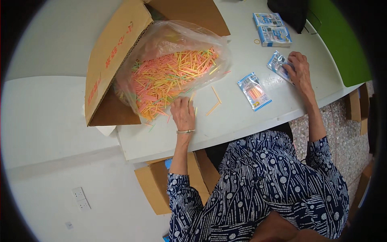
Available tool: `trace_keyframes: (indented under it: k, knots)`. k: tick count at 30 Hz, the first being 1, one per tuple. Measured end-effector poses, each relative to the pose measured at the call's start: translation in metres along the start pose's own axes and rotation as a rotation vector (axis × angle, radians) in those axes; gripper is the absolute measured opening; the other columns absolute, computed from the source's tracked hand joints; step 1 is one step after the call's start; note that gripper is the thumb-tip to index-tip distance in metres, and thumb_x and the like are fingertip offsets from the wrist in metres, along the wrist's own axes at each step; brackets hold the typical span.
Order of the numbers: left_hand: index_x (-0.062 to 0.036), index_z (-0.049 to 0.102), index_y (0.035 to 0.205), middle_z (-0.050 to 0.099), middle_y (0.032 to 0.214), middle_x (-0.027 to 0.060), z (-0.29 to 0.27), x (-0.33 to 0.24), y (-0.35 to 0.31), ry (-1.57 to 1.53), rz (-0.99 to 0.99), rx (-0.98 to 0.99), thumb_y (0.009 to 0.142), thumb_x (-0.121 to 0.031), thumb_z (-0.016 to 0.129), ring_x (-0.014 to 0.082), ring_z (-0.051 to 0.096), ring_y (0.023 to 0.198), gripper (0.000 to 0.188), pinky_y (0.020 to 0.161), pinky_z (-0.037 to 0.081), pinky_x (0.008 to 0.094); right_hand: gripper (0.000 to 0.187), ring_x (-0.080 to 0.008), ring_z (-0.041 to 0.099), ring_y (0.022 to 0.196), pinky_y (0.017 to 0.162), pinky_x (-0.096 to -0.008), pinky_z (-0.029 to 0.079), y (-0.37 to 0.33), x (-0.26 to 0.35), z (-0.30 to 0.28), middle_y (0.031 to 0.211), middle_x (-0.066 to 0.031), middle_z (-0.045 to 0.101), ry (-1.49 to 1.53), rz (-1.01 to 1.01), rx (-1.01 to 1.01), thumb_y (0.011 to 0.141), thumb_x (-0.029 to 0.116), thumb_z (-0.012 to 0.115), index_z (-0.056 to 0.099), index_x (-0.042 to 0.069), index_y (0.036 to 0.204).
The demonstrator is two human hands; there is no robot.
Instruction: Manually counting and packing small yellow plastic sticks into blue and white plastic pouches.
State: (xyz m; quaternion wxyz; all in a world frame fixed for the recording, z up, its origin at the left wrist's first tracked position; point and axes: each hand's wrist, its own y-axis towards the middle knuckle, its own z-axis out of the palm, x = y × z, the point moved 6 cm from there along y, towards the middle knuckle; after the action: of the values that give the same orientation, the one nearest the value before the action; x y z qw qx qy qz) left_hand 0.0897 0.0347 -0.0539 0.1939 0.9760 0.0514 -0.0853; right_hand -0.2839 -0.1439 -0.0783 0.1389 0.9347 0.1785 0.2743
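Note:
My left hand (183, 114) rests on the table at the near edge of a heap of thin pink, yellow, orange and green sticks (173, 74). Its fingers are curled down and closed, with a yellow stick (192, 96) showing at the fingertips; how many they hold is hidden. The heap spills from a clear plastic bag (161, 36) in a tipped cardboard box (119, 48). On the right, my right hand (299, 72) grips the edge of a clear and blue packet (278, 64), thumb over it. A second packet (254, 92), with sticks inside, lies flat between my hands.
Stacked blue and white packets (275, 36) lie at the far right, near a rubber band (256, 41) and a black bag (288, 12). Two loose sticks (217, 95) lie on the white table (225, 125). Below its edge stands an open carton (155, 185).

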Motion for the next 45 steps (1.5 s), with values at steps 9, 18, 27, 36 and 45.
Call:
trace_keyframes:
  k: [9,18,27,36,45]
  knots:
    - [-0.0001,0.060,0.095,0.057,0.097,0.0145,-0.027,-0.011,0.024,-0.064,0.006,-0.135,0.078,-0.007,0.062,0.0329,0.051,0.092,0.019,0.081,0.040,0.0417,0.015,-0.0285,0.050,0.092,0.077,-0.0412,0.040,0.002,0.007,-0.006,0.099,-0.0095,0.054,0.028,-0.054,-0.204,0.077,0.012,0.065,0.059,0.002,0.087]
    - [0.0016,0.061,0.096,0.059,0.101,0.0151,-0.031,-0.087,0.047,-0.235,0.187,-0.132,0.079,-0.008,0.063,0.0323,0.054,0.095,0.020,0.084,0.041,0.0388,0.009,-0.0295,0.051,0.090,0.076,-0.0410,0.039,0.015,0.003,0.009,0.095,-0.0100,0.055,-0.135,-0.062,-0.200,0.077,0.006,0.063,0.058,0.004,0.084]
    - [-0.0002,0.062,0.098,0.061,0.099,0.0175,-0.025,-0.127,0.077,-0.727,0.045,0.074,0.076,-0.015,0.071,0.0314,0.056,0.095,0.028,0.084,0.044,0.0383,0.024,-0.0260,0.053,0.085,0.080,-0.0390,0.038,-0.012,0.148,-0.029,0.091,-0.0081,0.057,0.256,-0.618,-0.113,0.076,0.007,0.067,0.056,0.004,0.096]
    - [0.0010,0.065,0.087,0.064,0.082,0.0125,-0.030,-0.099,0.055,-0.760,-0.001,0.063,0.078,-0.011,0.064,0.0262,0.058,0.076,0.015,0.069,0.044,0.0350,0.020,-0.0183,0.055,0.063,0.059,-0.0307,0.042,-0.013,0.166,0.022,0.071,-0.0110,0.060,0.966,-0.112,0.424,0.081,0.016,0.064,0.063,-0.003,0.087]
    - [-0.0017,0.068,0.088,0.064,0.081,0.0118,-0.010,-0.074,0.074,-0.564,0.183,0.237,0.082,-0.013,0.062,0.0242,0.060,0.077,0.014,0.070,0.046,0.0357,0.022,-0.0087,0.048,0.057,0.054,-0.0254,0.038,-0.014,0.158,0.045,0.060,-0.0044,0.056,0.927,0.029,0.556,0.085,0.018,0.062,0.065,-0.003,0.081]
